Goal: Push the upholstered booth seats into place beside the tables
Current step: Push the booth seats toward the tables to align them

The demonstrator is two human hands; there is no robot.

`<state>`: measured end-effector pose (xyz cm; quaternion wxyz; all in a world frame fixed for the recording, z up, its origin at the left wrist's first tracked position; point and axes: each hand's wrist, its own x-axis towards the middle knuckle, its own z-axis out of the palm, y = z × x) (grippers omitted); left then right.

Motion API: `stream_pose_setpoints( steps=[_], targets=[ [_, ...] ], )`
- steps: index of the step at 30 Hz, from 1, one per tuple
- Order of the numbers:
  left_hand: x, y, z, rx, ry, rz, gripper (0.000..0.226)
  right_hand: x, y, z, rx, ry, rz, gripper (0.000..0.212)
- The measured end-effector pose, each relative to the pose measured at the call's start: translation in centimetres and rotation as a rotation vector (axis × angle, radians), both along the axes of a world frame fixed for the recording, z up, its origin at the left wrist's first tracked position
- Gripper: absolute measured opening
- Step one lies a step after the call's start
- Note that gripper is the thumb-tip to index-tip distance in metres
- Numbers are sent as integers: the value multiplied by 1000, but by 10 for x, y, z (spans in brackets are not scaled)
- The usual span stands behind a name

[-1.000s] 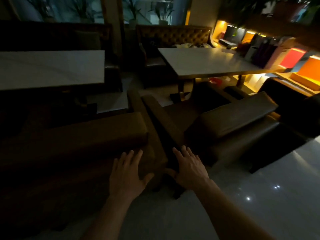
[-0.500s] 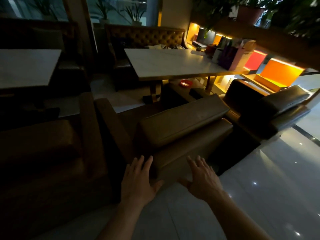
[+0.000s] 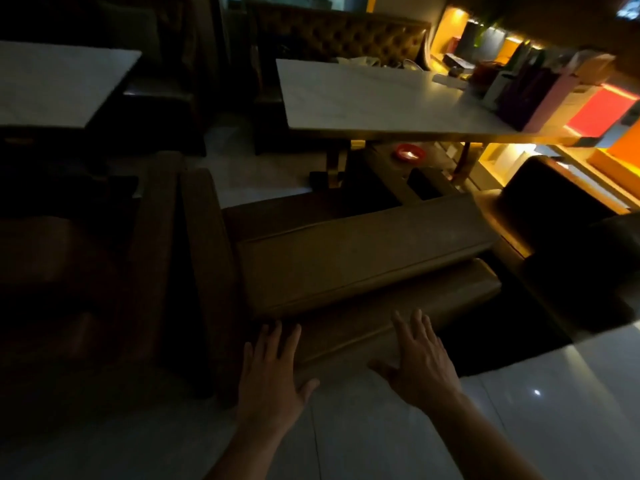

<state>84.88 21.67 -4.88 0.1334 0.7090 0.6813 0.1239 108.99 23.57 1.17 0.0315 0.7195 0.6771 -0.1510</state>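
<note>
A brown upholstered booth seat (image 3: 360, 268) stands right in front of me, its padded back facing me, near the white table (image 3: 374, 98). My left hand (image 3: 273, 379) lies flat with straight fingers against the left end of the seat's back. My right hand (image 3: 420, 362) presses flat on the same back, further right. A second brown booth seat (image 3: 152, 258) stands to the left, its arm close beside the first seat's arm, near another white table (image 3: 59, 81).
A tufted booth (image 3: 339, 36) stands behind the right table. A red dish (image 3: 410, 153) lies under that table. Lit shelves with boxes and bags (image 3: 540, 91) run along the right. A dark seat (image 3: 568, 216) stands at the right. Glossy tiled floor (image 3: 519, 403) spreads below.
My view and both hands have shifted from the left booth seat to the right one. Both palms now lie against its back.
</note>
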Motion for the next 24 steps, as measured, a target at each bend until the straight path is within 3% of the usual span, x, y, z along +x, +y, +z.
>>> stream_pose_setpoints(
  steps=[10,16,24],
  targets=[
    [31,-8,-43,-77,112,195,102,48,62,-42,-96,5,148,117],
    [42,-6,-56,1,152,270,85,62,73,-62,-58,-52,240,116],
    [32,1,-68,89,107,269,70,43,79,-64,-75,-128,182,114]
  ],
)
